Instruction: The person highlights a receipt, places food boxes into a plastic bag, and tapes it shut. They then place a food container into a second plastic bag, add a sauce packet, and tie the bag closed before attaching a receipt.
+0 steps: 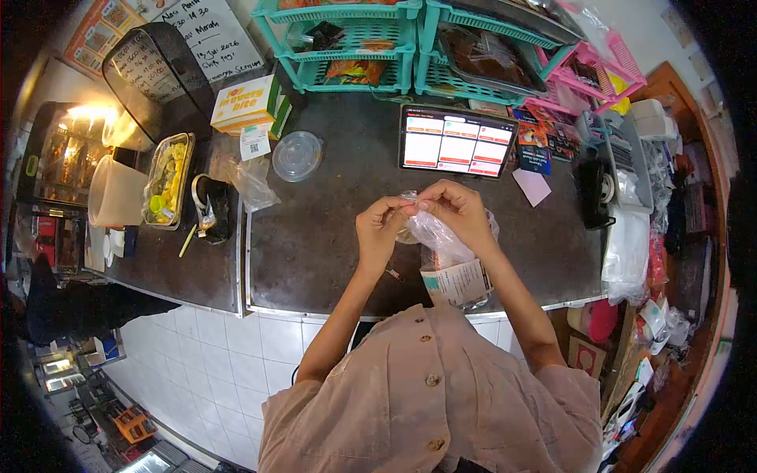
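My left hand and my right hand meet above the dark counter. Both pinch the gathered top of a clear plastic bag. The bag hangs down between them, toward the counter's front edge. A white printed label with a green corner shows on its lower part, close to my shirt. What lies inside the bag is hard to make out. Behind my hands a tablet stands with its screen lit.
On the dark counter are a round clear lid, a crumpled plastic bag, a yellow-green box and a food tray. Teal racks stand behind. Plastic packaging lies at the right.
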